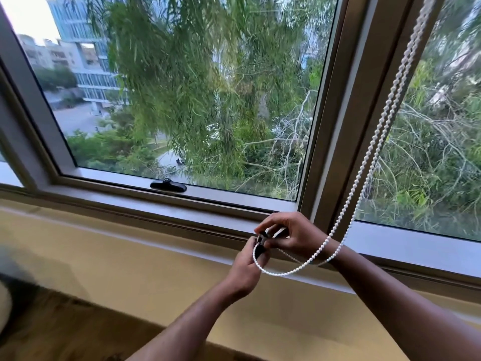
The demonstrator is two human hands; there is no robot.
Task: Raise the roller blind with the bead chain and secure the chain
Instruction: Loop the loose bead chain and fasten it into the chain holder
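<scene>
White bead chain crosses right wrist; black clip, perhaps.

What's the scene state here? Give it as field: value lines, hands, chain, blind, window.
left hand: pinching a small black piece, likely the chain clip
right hand: closed on the same piece from above
bead chain: white, two strands from top right, slack loop ending at the hands
blind: not in view; glass uncovered
window latch: black, on the lower frame
chain secured: cannot tell

The bead chain runs off the top edge, and fingers mostly hide that small black piece, can't tell what it is.
</scene>
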